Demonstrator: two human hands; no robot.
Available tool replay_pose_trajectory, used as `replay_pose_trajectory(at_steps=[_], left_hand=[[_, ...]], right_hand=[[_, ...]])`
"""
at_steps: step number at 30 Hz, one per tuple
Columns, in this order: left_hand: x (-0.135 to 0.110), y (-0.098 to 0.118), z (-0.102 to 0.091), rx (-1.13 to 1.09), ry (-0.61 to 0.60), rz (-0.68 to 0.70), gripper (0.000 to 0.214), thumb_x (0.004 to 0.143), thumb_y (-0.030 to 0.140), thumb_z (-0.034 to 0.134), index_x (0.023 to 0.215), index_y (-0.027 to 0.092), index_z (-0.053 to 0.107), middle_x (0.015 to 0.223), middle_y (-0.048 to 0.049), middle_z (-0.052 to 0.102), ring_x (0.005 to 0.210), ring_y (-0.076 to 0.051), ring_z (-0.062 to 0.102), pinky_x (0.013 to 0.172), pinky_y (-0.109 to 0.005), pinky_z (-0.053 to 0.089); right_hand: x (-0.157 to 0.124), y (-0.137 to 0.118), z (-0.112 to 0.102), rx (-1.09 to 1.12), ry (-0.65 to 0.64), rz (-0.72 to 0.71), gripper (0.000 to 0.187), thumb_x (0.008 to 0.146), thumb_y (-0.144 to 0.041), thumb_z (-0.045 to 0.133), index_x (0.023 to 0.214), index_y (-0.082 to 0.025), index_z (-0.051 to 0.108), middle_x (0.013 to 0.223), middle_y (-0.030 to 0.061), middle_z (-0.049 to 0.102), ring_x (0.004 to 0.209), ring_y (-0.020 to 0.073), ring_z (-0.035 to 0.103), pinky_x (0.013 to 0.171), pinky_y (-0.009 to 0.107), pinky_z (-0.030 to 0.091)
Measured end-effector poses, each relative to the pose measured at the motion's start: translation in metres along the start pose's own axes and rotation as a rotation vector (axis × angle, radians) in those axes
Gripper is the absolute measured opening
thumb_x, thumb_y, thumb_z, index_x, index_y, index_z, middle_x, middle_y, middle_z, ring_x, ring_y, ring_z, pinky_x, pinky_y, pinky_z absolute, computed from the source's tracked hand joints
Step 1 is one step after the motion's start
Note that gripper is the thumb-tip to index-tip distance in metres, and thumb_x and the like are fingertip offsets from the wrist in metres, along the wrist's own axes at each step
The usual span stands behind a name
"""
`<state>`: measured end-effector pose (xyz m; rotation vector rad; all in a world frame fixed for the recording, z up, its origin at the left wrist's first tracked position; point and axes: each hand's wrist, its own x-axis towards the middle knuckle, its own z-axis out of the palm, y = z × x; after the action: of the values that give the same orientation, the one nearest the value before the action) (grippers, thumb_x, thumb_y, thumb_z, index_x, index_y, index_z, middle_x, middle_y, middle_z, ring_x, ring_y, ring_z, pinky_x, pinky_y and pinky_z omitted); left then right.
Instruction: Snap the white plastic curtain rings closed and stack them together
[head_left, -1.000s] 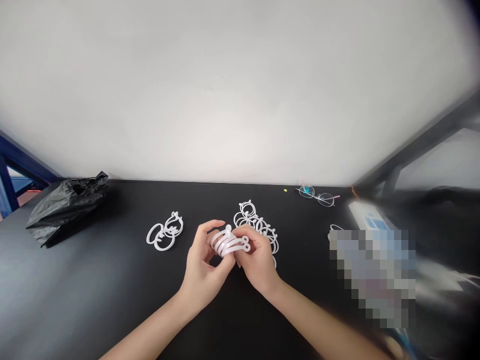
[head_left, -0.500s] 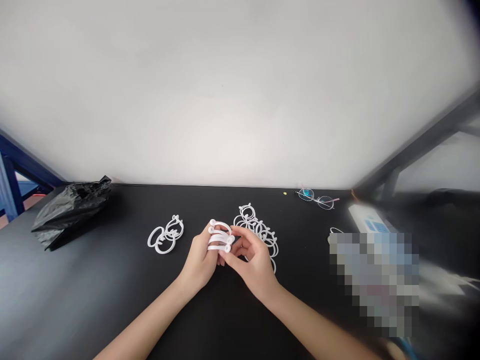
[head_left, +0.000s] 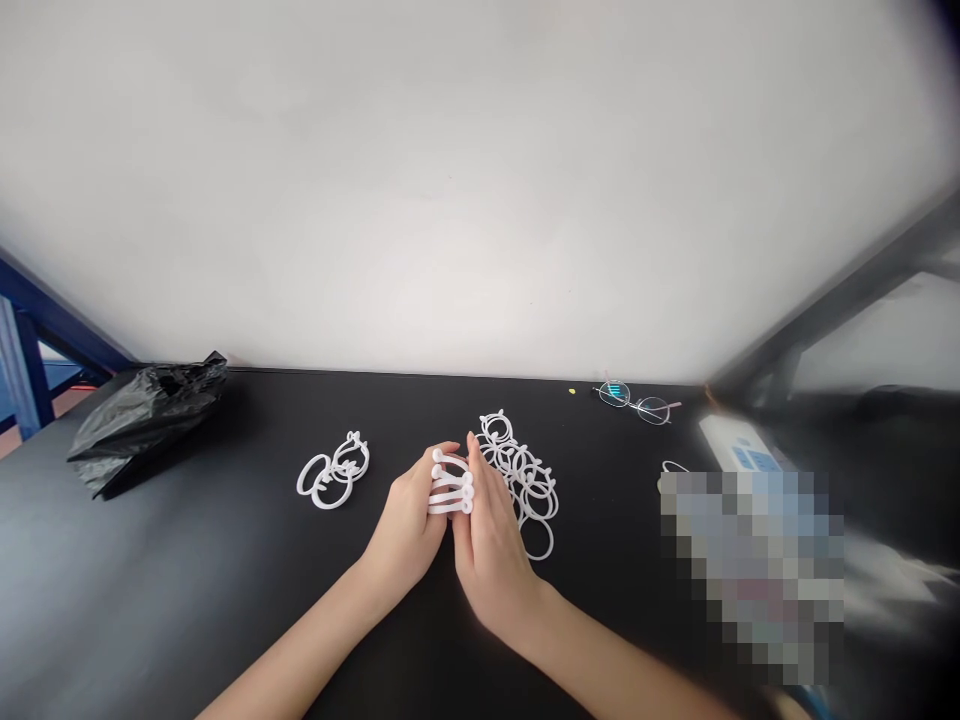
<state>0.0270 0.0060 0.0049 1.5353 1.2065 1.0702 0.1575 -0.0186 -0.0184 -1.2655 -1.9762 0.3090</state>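
Observation:
My left hand (head_left: 409, 520) is curled round a stack of several white plastic rings (head_left: 450, 485), held upright above the black table (head_left: 225, 600). My right hand (head_left: 487, 535) has its fingers stretched out together, pressed flat against the right side of that stack. Just right of my hands lies a pile of several loose white rings (head_left: 525, 470). A smaller cluster of white rings (head_left: 334, 472) lies to the left of my hands.
A crumpled black plastic bag (head_left: 142, 415) sits at the table's far left. A pair of glasses (head_left: 637, 400) lies at the back near the white wall. A blurred-out patch and a white box (head_left: 739, 450) stand on the right.
My right hand has gone from pinching the rings to lying flat against the stack. The stack has been turned more upright and squared up in my left hand.

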Motion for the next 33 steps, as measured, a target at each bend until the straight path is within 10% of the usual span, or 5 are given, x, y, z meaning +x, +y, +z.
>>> replay_pose_trajectory(at_steps=[15,22,27,33], left_hand=[[0.008,0.002,0.000,0.035,-0.151,0.000,0.029,0.076,0.007,0.047,0.096,0.018,0.065,0.071,-0.0011,0.064,0.066,-0.019,0.060,0.068,-0.029,0.047],[0.009,-0.001,-0.004,-0.056,-0.193,-0.046,0.043,0.076,0.005,0.038,0.111,0.017,0.059,0.081,-0.0003,0.064,0.059,-0.012,0.057,0.056,-0.023,0.047],[0.009,-0.004,-0.007,-0.036,-0.317,-0.051,0.044,0.077,0.004,0.039,0.117,0.016,0.056,0.069,0.0040,0.062,0.053,-0.010,0.057,0.051,-0.020,0.046],[0.010,0.000,-0.019,0.115,-0.539,0.052,0.039,0.084,0.007,0.040,0.117,0.018,0.056,0.061,0.0045,0.069,0.057,-0.013,0.067,0.057,-0.022,0.048]], right_hand=[[0.003,0.011,-0.006,-0.003,-0.120,-0.054,0.075,0.096,-0.004,0.034,0.159,-0.028,0.002,0.164,0.0162,0.016,0.146,0.0344,0.034,0.107,0.055,0.048],[0.016,0.006,-0.024,0.263,0.001,0.181,0.035,0.082,-0.019,0.064,0.116,-0.020,0.061,0.110,0.0110,0.066,0.095,0.0245,0.067,0.078,0.039,0.060],[0.029,0.007,-0.036,0.854,-0.354,0.580,0.030,0.066,-0.024,0.081,0.083,-0.018,0.057,0.071,-0.0020,0.064,0.048,0.0080,0.054,0.042,0.019,0.040],[0.027,0.008,-0.039,1.143,-0.632,0.596,0.033,0.073,-0.042,0.080,0.079,-0.012,0.068,0.068,0.0009,0.066,0.052,0.0102,0.062,0.050,0.022,0.050]])
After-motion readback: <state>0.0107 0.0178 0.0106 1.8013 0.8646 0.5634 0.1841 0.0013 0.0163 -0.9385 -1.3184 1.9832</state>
